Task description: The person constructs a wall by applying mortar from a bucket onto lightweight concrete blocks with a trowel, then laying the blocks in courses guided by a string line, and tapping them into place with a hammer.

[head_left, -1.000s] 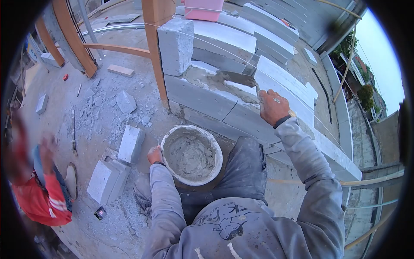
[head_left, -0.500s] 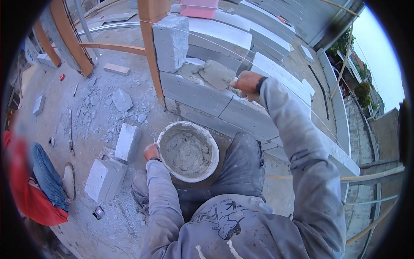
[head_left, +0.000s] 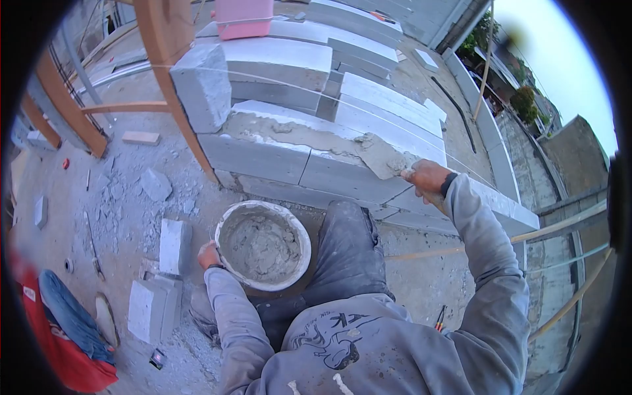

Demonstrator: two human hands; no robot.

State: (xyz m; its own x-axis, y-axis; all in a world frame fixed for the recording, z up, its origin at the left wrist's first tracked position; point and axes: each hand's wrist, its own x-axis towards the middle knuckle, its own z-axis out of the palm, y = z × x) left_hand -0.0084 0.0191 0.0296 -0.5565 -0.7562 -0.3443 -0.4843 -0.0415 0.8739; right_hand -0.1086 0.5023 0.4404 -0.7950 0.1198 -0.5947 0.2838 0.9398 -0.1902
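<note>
My right hand (head_left: 429,179) is closed around the handle of a trowel (head_left: 382,157), its blade coated with grey mortar. The blade lies at the top of the low block wall (head_left: 260,160), by the end of a wet mortar strip (head_left: 296,136). That strip runs back to an upright block (head_left: 201,87) at the wall's left end. My left hand (head_left: 209,255) grips the rim of a round bucket (head_left: 304,245) in front of me. Inside the bucket is thick grey mortar (head_left: 263,247).
A string line (head_left: 283,80) stretches over the wall. Stacked blocks (head_left: 388,108) and a pink container (head_left: 243,18) are behind it. Loose blocks (head_left: 148,309) and rubble cover the floor at left, near a person in red (head_left: 72,355). A wooden post (head_left: 172,85) stands at the wall's end.
My right hand and the trowel have moved right along the wall, and a longer mortar strip shows on its top. The view has shifted; my left hand stays at the bucket rim.
</note>
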